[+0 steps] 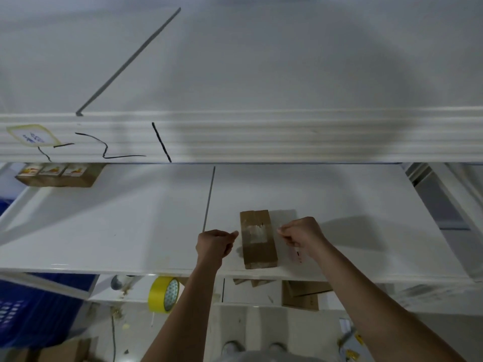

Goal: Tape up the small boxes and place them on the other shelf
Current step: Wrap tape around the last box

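White shelf (104,226) fills the middle of the view, a ribbed white beam (261,137) with black marker lines crossing above it. We see one small brown box (258,239) lying flat on the shelf near its front edge, at about 6 o'clock from centre, closed, a shiny patch of clear tape across its top. Our left hand (215,245) sits just at 9 o'clock of the box, fingers curled, thumb and forefinger pinched together; our right hand (303,235) sits at 3 o'clock of it, curled the same way. Whether either pinches a tape end, we cannot tell. Back at 10 o'clock, a brown carton (58,175) with three pictured labels stands on the shelf. Below the front edge, a yellow tape roll (163,293) at 7 o'clock, more cardboard boxes (300,295) at 5 o'clock, a blue crate (31,314) far left, contents unreadable.
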